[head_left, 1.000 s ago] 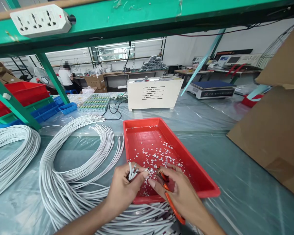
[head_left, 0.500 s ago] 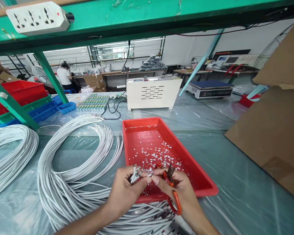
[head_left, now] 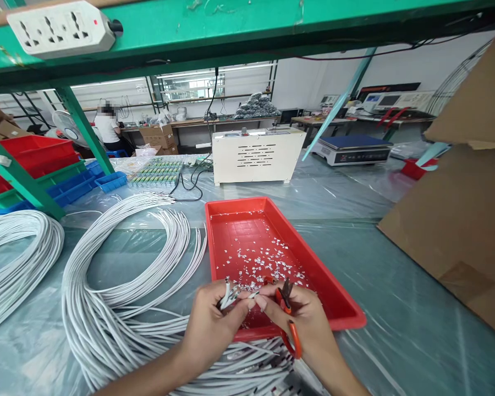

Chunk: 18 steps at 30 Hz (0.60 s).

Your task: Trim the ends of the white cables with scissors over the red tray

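Note:
My left hand [head_left: 214, 319] is closed around the ends of several white cables [head_left: 228, 296], over the near end of a red tray [head_left: 334, 300]. Close beside it, my right hand [head_left: 303, 316] holds orange-handled scissors [head_left: 293, 336], their dark blades pointing up and away. The thumbs and fingertips of both hands nearly meet at one short cable end [head_left: 253, 295]. Small white scraps [head_left: 268, 263] lie scattered on the tray's floor. Below and left of the hands runs a big looped bundle of white cables [head_left: 80, 286].
Another cable coil [head_left: 45, 247] lies at the left, near stacked bins [head_left: 37, 151]. Behind the tray stand a cream metal box [head_left: 256, 159] and a scale [head_left: 350, 151]. Cardboard [head_left: 457, 236] borders the right. A green beam [head_left: 247, 27] crosses overhead. A person [head_left: 107, 129] sits far back.
The scissors have tilted very slightly in my right hand, with their lower handle a little to the left. Both hands otherwise keep nearly the same place and hold.

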Available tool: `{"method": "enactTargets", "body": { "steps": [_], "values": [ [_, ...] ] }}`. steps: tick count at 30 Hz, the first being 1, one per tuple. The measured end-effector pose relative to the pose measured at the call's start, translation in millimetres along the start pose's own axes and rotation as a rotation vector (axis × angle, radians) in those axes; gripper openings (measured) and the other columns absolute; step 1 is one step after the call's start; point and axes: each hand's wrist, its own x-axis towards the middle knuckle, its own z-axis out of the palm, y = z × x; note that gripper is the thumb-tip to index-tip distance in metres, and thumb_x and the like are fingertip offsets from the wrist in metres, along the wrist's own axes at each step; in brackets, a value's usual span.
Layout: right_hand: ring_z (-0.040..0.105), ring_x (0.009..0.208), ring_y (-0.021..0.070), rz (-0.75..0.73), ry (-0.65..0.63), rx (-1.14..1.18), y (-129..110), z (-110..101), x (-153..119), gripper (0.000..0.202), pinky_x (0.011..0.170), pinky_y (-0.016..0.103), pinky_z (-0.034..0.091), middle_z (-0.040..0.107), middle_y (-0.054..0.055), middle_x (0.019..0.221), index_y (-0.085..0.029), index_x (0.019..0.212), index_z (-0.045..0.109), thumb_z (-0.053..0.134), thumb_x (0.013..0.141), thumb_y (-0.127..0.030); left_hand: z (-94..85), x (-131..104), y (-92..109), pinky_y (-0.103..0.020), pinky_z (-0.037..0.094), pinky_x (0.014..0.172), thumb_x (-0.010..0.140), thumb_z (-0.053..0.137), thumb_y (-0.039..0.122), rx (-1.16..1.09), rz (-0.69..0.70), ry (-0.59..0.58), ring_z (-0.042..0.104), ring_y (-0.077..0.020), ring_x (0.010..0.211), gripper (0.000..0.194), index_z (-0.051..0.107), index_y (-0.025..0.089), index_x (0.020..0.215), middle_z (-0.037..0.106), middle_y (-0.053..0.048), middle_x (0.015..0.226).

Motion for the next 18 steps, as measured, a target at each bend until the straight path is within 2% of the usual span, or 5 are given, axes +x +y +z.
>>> {"method": "enactTargets", "body": {
  "steps": [7, 14, 18],
  "values": [
    [0.053, 0.056, 0.0130, 0.084, 0.012, 0.147, -0.2, 1.2, -1.5, 0.010, 0.055, 0.021, 0.042, 0.060, -0.003, 0.057, -0.020, 0.067, 0.070, 0.069, 0.061, -0.012, 5.4, -4.5, -0.6, -0.021, 0.037, 0.053, 0.079, 0.058, 0.020, 0.128, 0.064, 0.039, 0.049, -0.0118, 0.053, 0.018, 0.066, 0.011, 0.065, 0.055, 0.000, 0.055],
    [0.048, 0.054, 0.0108, 0.099, 0.006, 0.197, -0.2, 2.2, -0.5, 0.009, 0.053, 0.019, 0.039, 0.055, -0.005, 0.054, -0.019, 0.062, 0.066, 0.068, 0.060, -0.011, 5.1, -3.0, -0.5, -0.020, 0.037, 0.054, 0.080, 0.057, 0.022, 0.138, 0.077, 0.001, 0.050, -0.0117, 0.055, 0.020, 0.064, 0.012, 0.065, 0.058, -0.001, 0.058],
    [0.046, 0.054, 0.0106, 0.140, -0.015, 0.243, 3.9, 2.1, -1.0, 0.007, 0.053, 0.019, 0.038, 0.054, -0.005, 0.054, -0.018, 0.062, 0.063, 0.069, 0.060, -0.013, 3.0, -1.7, 2.1, -0.020, 0.039, 0.058, 0.080, 0.057, 0.024, 0.072, 0.028, -0.048, 0.054, -0.0124, 0.059, 0.019, 0.065, 0.012, 0.067, 0.062, -0.001, 0.062]
  ]
}}
